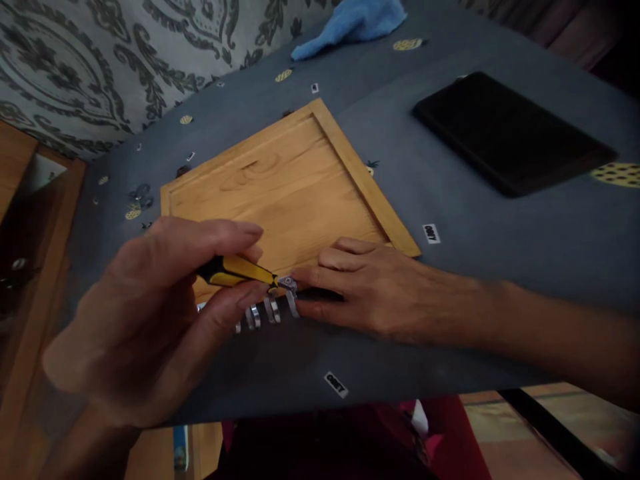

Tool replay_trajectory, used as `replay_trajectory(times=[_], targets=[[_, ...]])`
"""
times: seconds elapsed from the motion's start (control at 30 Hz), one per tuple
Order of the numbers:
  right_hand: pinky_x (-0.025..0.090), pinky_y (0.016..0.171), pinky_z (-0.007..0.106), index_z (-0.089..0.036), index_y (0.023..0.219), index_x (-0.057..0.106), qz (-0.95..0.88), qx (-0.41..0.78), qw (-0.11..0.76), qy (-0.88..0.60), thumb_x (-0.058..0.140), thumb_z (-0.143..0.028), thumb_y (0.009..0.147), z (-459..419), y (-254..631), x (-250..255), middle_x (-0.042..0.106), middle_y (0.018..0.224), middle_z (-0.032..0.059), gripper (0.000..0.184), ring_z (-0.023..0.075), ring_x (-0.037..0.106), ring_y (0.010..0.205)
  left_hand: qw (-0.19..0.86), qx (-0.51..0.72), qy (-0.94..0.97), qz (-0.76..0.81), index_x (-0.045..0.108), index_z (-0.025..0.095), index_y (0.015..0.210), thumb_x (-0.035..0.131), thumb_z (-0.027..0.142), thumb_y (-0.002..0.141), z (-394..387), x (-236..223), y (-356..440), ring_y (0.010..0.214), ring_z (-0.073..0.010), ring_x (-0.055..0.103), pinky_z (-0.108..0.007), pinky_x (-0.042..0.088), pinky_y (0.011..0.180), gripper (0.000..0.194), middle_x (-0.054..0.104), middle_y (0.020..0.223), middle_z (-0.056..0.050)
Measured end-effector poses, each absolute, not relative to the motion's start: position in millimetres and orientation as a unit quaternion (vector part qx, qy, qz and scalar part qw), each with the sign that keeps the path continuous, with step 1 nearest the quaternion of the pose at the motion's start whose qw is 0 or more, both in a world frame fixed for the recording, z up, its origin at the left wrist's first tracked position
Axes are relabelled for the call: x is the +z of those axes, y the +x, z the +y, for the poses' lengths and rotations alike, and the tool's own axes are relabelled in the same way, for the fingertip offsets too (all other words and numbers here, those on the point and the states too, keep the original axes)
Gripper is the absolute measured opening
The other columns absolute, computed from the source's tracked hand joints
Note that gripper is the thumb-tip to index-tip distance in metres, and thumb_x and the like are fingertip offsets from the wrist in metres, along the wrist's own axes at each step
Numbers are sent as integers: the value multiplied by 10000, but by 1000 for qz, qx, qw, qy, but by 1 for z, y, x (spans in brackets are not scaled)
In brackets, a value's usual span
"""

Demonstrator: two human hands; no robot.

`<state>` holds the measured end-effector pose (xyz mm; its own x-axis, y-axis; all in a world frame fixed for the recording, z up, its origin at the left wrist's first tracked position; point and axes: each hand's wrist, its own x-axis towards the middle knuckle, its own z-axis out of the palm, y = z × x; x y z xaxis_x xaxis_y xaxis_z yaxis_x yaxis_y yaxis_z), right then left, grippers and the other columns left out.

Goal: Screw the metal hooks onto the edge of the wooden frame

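My left hand [165, 307] pinches a yellow-and-black tool handle [243, 270] between thumb and fingers. Its narrow end meets a small silver metal piece [287, 283] with a cross-shaped mark on it. My right hand [380, 287] comes in from the right, index finger and thumb closed at that piece. A curved metal band [292, 304] hangs below it. More silver bands [272, 309] stand in a row to the left, along the near edge of a framed wooden board [300, 187]. My fingers partly hide that edge.
The board lies on a grey patterned tablecloth [380, 373]. A black tablet-like slab [510, 133] lies at the right, and a blue cloth [353, 27] at the back. Small clear items [140, 195] sit left of the board. Wooden furniture [55, 280] borders the left side.
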<state>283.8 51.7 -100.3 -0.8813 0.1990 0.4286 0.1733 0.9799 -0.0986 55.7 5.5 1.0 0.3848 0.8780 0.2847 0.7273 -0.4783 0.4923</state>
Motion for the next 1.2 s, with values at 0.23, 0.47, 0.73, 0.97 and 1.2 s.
replay_trajectory(times=[0.23, 0.47, 0.73, 0.97, 1.2], targets=[[404, 745, 360, -211, 1077, 660, -969, 38, 224, -94, 452, -199, 994, 52, 284, -103, 642, 1106, 81, 225, 201, 488, 893, 80, 352, 725, 586, 682, 452, 1020, 639, 215, 857, -4, 3, 75, 897, -185, 672, -420, 574, 901, 291, 717, 984, 127], [389, 728, 361, -200, 1096, 667, -968, 43, 229, -90, 427, -209, 1005, 53, 284, -101, 647, 1101, 88, 257, 206, 492, 895, 102, 326, 813, 472, 643, 433, 1180, 724, 199, 796, 3, -1, 63, 840, -145, 636, -327, 587, 686, 456, 697, 1051, 113], [374, 746, 367, -190, 1141, 656, -972, 55, 211, -88, 431, -214, 1000, 53, 285, -99, 634, 1138, 84, 266, 214, 495, 926, 154, 223, 860, 433, 487, 391, 1385, 705, 100, 786, 10, 11, 39, 950, -135, 688, -251, 609, 821, 701, 668, 1184, 83], [369, 750, 365, -195, 1142, 652, -973, 51, 210, -86, 445, -221, 999, 53, 284, -99, 630, 1152, 84, 252, 214, 487, 933, 142, 315, 846, 406, 606, 308, 1290, 716, 98, 785, 10, 1, 48, 932, -165, 693, -289, 590, 786, 558, 705, 1096, 45], [375, 771, 372, -201, 1125, 649, -973, 47, 208, -91, 453, -225, 1001, 52, 285, -100, 631, 1154, 78, 233, 218, 495, 968, 110, 375, 821, 416, 700, 248, 1171, 760, 101, 733, 6, -5, 69, 820, -160, 653, -313, 545, 683, 466, 721, 1039, 24]])
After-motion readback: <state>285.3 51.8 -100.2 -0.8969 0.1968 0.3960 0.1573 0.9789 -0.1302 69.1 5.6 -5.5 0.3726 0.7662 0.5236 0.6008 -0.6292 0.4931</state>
